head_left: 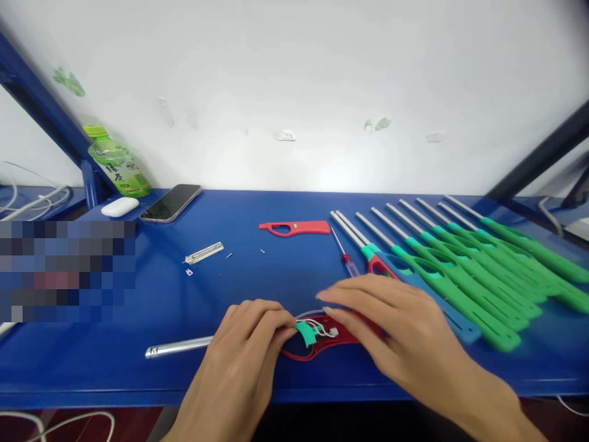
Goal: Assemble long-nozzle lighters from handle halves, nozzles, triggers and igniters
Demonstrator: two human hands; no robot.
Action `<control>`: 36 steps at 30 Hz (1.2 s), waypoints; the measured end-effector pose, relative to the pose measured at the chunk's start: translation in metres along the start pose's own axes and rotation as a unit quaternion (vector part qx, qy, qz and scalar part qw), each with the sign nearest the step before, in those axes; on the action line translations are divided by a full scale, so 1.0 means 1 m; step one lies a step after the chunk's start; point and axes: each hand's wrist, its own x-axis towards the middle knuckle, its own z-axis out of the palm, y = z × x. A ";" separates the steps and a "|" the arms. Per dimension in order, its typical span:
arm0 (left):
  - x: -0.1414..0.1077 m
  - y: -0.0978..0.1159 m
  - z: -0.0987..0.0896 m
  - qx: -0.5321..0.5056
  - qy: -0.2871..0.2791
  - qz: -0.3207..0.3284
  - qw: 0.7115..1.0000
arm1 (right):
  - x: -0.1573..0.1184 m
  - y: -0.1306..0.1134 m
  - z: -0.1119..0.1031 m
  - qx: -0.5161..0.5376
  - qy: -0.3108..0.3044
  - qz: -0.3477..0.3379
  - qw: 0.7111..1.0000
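Observation:
A long-nosed gas lighter (343,336) lies opened near the desk's front edge, its red half-shell showing white wires (317,325) and a turquoise trigger (305,333). My left hand (251,344) is closed on it where the metal tube (179,347) meets the shell; the tube points left. Over the handle end hovers my right hand (391,319), thumb and fingers apart, partly hiding the shell. Farther back lies the matching red half-shell (313,227). A screwdriver (348,261) with a clear purplish handle rests beyond my right hand.
Several green-handled lighters (464,282) and a blue one (444,301) lie in a row at right. To the left are a clear fuel tank (205,253), small screws (262,250), a phone (172,203), a white case (120,207) and a bottle (117,162). A white wall stands behind.

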 end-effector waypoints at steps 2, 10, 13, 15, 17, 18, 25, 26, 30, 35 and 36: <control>0.001 0.000 0.000 0.004 0.001 0.000 1.000 | -0.009 -0.003 -0.004 0.060 0.017 0.046 0.997; -0.004 -0.002 0.001 0.001 -0.011 0.003 1.000 | -0.034 -0.009 0.004 0.126 -0.011 0.063 0.990; -0.008 -0.004 0.000 0.008 -0.018 0.013 1.000 | -0.036 -0.005 0.004 0.131 -0.019 0.041 0.990; -0.011 -0.006 -0.001 0.016 -0.021 0.017 1.000 | -0.037 -0.004 0.003 0.130 -0.024 0.029 0.991; -0.012 -0.007 -0.001 0.018 -0.019 0.020 0.999 | -0.037 -0.004 0.002 0.128 -0.025 0.029 0.991; -0.011 -0.007 -0.001 0.016 -0.018 0.019 1.000 | -0.037 -0.005 0.002 0.129 -0.023 0.033 0.991; -0.008 -0.003 -0.003 -0.017 -0.018 -0.017 1.000 | -0.037 -0.007 0.003 0.125 -0.015 0.052 0.991; -0.009 -0.003 -0.003 -0.020 -0.017 -0.019 0.999 | -0.037 -0.007 0.004 0.126 -0.015 0.053 0.990; -0.010 -0.003 -0.004 -0.024 -0.014 0.003 1.000 | -0.038 -0.008 0.005 0.124 -0.013 0.064 0.990; -0.008 0.001 -0.007 -0.037 0.002 0.036 0.999 | -0.040 -0.009 0.006 0.130 -0.020 0.069 0.989; -0.008 0.001 -0.008 -0.039 0.003 0.038 0.999 | -0.040 -0.009 0.006 0.131 -0.019 0.069 0.989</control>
